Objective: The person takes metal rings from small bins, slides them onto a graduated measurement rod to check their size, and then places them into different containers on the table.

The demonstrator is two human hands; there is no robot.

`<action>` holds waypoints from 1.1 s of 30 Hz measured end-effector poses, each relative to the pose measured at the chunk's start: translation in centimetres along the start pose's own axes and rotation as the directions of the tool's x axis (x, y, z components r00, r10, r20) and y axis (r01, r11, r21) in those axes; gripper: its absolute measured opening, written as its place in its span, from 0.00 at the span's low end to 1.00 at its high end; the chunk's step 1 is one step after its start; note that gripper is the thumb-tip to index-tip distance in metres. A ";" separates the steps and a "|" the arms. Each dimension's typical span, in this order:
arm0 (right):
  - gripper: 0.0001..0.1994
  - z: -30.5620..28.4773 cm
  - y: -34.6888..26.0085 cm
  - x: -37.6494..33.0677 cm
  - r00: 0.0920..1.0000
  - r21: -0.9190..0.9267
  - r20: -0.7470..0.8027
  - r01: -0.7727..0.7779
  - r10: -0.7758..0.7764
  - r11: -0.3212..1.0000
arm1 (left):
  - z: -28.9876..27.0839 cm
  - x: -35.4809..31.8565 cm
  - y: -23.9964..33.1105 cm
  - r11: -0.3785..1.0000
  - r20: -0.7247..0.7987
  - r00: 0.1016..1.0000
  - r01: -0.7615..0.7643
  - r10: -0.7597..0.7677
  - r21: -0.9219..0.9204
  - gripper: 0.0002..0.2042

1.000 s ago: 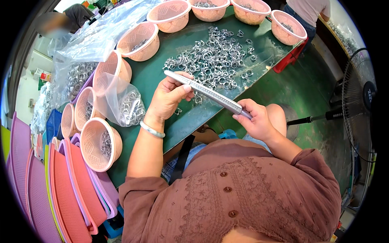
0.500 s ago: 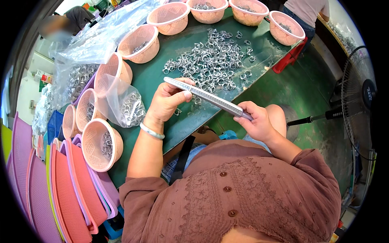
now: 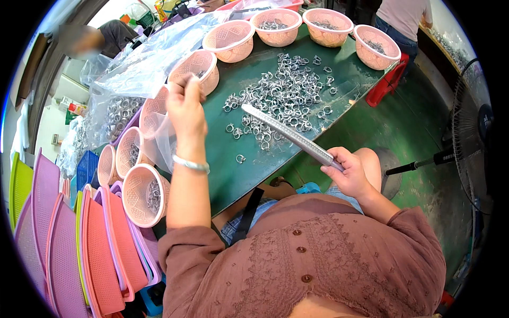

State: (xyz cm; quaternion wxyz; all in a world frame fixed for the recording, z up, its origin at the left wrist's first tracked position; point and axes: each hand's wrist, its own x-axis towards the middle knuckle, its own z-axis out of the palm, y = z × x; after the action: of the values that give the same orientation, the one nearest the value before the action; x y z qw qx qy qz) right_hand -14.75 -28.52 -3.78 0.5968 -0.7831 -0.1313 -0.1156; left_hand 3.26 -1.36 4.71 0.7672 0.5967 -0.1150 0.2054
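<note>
My right hand grips the thick end of a long tapered metal rod, which points up and left over the green table. Beyond the rod's tip, a heap of silver metal rings lies on the table. My left hand, with a bracelet on its wrist, is lifted beside a pink basket. Its fingertips are pinched together, and I cannot see whether anything is between them. One ring lies alone near the table's front edge.
More pink baskets with rings line the far edge and the left side. Clear plastic bags of rings lie at the left, above stacked pink and purple trays. A fan stands right. Another person stands at the far end.
My left hand has left the rod and risen up and left to the pink basket. The rod stays in my right hand, which has shifted slightly lower.
</note>
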 end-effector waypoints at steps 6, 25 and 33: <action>0.09 -0.6 0.5 -0.3 0.996 0.083 -0.069 -0.055 0.060 0.995 | -1.2 5.0 -0.4 0.152 0.233 0.844 -0.343 0.483 0.927 0.15; 0.09 -0.4 1.3 -0.1 0.993 0.051 -0.008 -0.120 0.120 0.991 | -1.9 -2.3 -4.8 0.791 0.235 0.797 0.420 -0.556 0.445 0.04; 0.09 0.3 0.9 0.2 0.985 -0.035 0.056 -0.164 0.166 0.986 | -0.9 -5.0 -3.1 0.735 0.407 0.679 0.677 -0.611 -0.025 0.07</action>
State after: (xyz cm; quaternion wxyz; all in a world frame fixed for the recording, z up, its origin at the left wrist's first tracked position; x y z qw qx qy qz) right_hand -14.20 -28.45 -4.61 0.5881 -0.8034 -0.0816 -0.0448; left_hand 0.11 -2.04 -0.30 0.8024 0.5569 -0.0574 -0.2066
